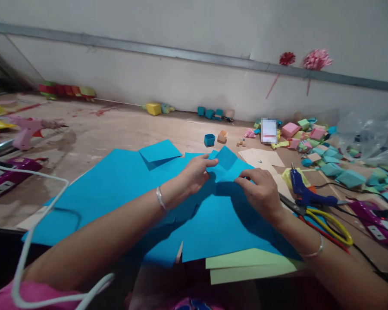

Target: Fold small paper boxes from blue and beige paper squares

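Note:
Several large blue paper sheets [116,189] lie over the front of the table, overlapping. Above them, a small piece of blue paper [226,160] with a raised corner is between my two hands. My left hand [195,173] is at its left edge, forefinger stretched out and the other fingers curled. On the other side my right hand [260,186] pinches its edge between thumb and fingers. A separate folded blue paper piece [161,151] rests on the sheets farther left. Just behind the sheets stand a small open blue paper box [209,139] and a peach paper box [222,136].
Scissors [330,224] with yellow and red handles and a blue glue gun [305,189] lie by my right forearm. Colourful paper boxes [330,159] are heaped right. At left are a pink glue gun [27,129], purple power strip [13,174] and white cable [29,232].

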The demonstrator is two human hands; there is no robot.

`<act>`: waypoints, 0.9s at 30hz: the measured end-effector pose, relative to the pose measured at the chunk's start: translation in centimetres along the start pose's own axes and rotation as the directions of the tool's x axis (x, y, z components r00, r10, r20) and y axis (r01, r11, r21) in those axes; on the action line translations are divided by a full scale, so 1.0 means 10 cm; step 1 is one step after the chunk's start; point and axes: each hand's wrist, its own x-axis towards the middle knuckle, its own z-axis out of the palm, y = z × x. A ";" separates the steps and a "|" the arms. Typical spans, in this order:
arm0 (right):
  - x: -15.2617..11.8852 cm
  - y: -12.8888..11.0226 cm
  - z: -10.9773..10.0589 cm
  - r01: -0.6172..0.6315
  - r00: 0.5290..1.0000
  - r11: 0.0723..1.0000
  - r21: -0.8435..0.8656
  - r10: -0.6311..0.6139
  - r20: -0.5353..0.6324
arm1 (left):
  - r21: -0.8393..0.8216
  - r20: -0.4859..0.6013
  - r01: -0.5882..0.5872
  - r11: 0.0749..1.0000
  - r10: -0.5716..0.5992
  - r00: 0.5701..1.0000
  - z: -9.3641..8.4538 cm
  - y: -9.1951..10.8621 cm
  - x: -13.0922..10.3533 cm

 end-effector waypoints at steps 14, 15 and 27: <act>-0.31 -0.15 -0.20 -0.001 0.960 0.968 0.252 -0.070 0.273 | 0.703 0.681 -0.593 -0.393 0.130 0.721 -0.35 -0.63 -0.96; -0.31 -0.15 -0.21 0.004 0.953 0.967 0.255 -0.081 0.291 | 0.719 0.664 -0.578 -0.386 0.136 0.735 -0.35 -0.68 -0.97; -0.34 -0.19 -0.25 -0.086 0.914 0.951 0.298 -0.044 0.403 | 0.694 0.703 -0.591 -0.412 0.208 0.680 -0.37 -0.63 -0.77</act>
